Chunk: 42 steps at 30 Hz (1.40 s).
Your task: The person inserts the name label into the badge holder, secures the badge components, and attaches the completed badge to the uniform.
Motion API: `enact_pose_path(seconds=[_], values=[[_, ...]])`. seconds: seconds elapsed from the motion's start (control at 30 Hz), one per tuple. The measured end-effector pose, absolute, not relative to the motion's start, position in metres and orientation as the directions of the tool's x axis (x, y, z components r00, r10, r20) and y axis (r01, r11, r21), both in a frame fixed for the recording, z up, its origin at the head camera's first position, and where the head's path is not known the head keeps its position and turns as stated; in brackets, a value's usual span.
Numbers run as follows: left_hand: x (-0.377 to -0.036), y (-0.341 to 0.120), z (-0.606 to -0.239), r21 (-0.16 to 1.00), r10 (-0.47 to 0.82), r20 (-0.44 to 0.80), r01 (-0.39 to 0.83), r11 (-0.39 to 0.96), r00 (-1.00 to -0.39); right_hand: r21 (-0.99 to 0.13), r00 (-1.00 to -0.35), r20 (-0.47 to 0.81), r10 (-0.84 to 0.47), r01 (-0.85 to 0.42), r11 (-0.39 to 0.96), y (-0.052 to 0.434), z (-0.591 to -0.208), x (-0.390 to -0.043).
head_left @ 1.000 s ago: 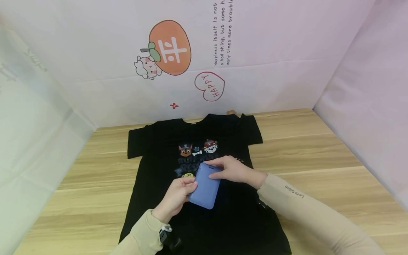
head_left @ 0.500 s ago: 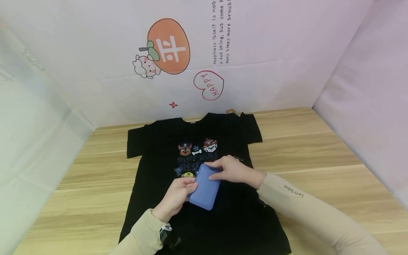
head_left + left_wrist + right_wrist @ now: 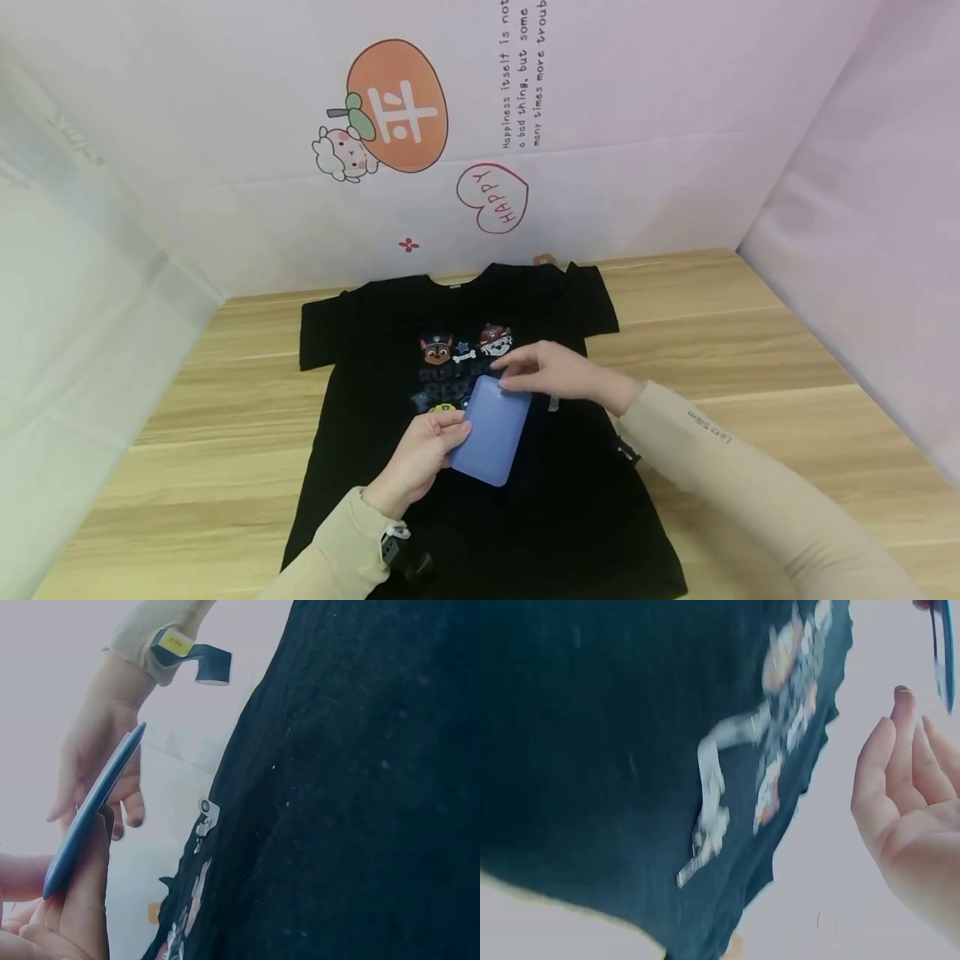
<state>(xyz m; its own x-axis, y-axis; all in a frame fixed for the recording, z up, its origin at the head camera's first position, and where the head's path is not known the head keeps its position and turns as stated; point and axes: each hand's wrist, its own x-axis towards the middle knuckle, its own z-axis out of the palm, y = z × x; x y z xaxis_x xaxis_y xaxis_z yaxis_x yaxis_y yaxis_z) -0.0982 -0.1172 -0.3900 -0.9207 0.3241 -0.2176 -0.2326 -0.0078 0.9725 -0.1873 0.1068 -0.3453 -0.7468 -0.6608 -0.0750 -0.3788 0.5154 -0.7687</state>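
Observation:
My left hand (image 3: 420, 454) pinches a flat blue card holder (image 3: 491, 433) by its left edge, thumb on the near face. The holder is tilted over a black T-shirt (image 3: 375, 450) spread out on the table. At the holder's top corner is my right hand (image 3: 558, 371), fingers loosely bent; the right wrist view shows these fingers (image 3: 904, 742) apart from it. A pale strap (image 3: 709, 772) with a metal clip (image 3: 694, 868) lies on the shirt beneath the right hand. From the left wrist, the holder (image 3: 94, 810) appears edge-on.
The wood-grain table (image 3: 727, 333) extends on both sides of the shirt. White printed cloth (image 3: 637, 192) walls it in at the back, left and right. Cartoon dog faces (image 3: 437, 350) decorate the shirt's chest.
The right hand has let go of the holder's top corner and shifted up and right. The left hand keeps its pinch, the holder moving slightly right and up.

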Motion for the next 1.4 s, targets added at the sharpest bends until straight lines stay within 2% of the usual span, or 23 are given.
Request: enact_pose_path(seconds=[0.23,0.97,1.4], values=[[-0.096,-0.119,-0.393,0.971,0.295,-0.229,-0.239,0.0,-0.928,-0.752,-0.801,-0.073,-0.594,-0.347,0.561,0.128,-0.336,-0.205],[-0.095,-0.123,-0.398,0.967,0.288,-0.229,-0.252,-0.046,-0.93,-0.603,-0.823,-0.125,-0.553,-0.38,0.702,0.159,-0.359,-0.221],[-0.095,-0.123,-0.401,0.962,0.294,-0.238,-0.266,-0.056,-0.926,-0.606,-0.826,-0.185,-0.533,-0.331,0.723,0.164,-0.377,-0.229]])
